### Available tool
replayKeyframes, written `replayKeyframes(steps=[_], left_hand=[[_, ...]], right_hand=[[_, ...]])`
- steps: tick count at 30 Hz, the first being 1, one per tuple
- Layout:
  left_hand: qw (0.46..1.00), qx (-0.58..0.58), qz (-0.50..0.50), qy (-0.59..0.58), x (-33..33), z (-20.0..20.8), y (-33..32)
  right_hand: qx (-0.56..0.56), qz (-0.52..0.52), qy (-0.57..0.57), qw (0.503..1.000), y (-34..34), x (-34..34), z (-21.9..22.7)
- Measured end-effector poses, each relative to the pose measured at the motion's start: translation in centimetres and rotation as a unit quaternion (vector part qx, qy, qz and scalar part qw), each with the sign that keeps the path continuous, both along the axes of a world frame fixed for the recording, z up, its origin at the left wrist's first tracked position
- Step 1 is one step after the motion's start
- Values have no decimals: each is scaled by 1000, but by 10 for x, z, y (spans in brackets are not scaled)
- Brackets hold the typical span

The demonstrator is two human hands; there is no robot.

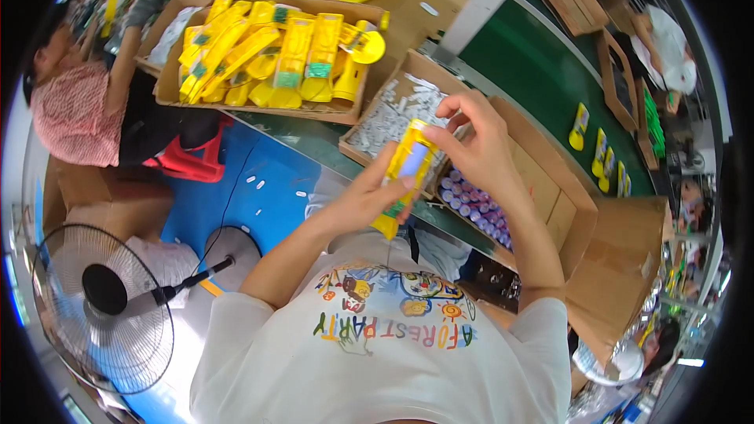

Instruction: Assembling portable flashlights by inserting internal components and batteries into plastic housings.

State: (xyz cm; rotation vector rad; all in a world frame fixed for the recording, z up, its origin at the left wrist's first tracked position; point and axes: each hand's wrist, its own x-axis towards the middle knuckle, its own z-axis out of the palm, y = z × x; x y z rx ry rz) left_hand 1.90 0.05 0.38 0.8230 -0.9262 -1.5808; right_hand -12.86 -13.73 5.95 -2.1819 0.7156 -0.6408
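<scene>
A yellow casing (406,147), with a lilac cell (411,162) lying in its trough, is held aslant in the air before the wearer, near the bench edge. The left hand (367,195) has its fingers clamped around the casing's middle and lower part; the right hand (477,141) brings its thumb to the upper end, though whether its fingers close there cannot be told. The casing is probably light, stiff and rather smooth, its thin walls apt to flex or crack under a hard squeeze; the rounded cell is likely the heavier part and could roll out if tipped. The long sides appear the soundest grip, leaving the trough uncovered. Beside the hands stand a carton of small white pieces (377,132) and another of purple-topped cells (471,210). The green bench (503,41) also bears a box (259,114) heaped with yellow parts. Beyond lie a blue floor (275,171), a standing fan (102,290) and a co-worker in pink (78,122).
</scene>
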Motion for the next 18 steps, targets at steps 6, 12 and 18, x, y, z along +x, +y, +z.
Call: replayKeyframes(steps=[6, 12, 18], left_hand=[[947, -118, 112, -278, 50, 26, -26], [466, 31, 339, -817, 128, 13, -46], [405, 0, 440, -802, 131, 32, -51]], right_hand=[[133, -129, -132, 974, -111, -90, -8], [-247, -277, 169, 913, -387, -259, -92], [-420, -344, 524, 657, -341, -223, -89]])
